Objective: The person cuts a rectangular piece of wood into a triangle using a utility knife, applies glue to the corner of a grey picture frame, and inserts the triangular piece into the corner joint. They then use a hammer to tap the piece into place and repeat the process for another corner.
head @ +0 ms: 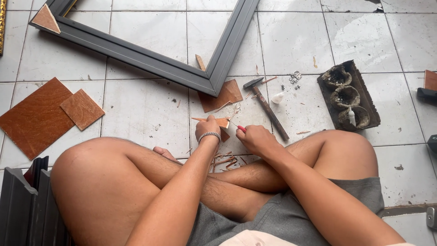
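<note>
I sit cross-legged on a white tiled floor. My left hand (208, 129), with a beaded bracelet on the wrist, pinches a small thin brown wooden piece (221, 122). My right hand (257, 139) grips a small cutter with a red handle (240, 128), its tip against the wooden piece. Thin brown shavings (226, 161) lie on the floor below my hands, between my legs.
A dark grey picture frame corner (214, 79) lies ahead, with a brown board (227, 94) under it. A hammer (267, 107) and a dark tray of three cups (348, 96) are to the right. Brown boards (45, 114) lie left; grey moulding strips (22, 202) lower left.
</note>
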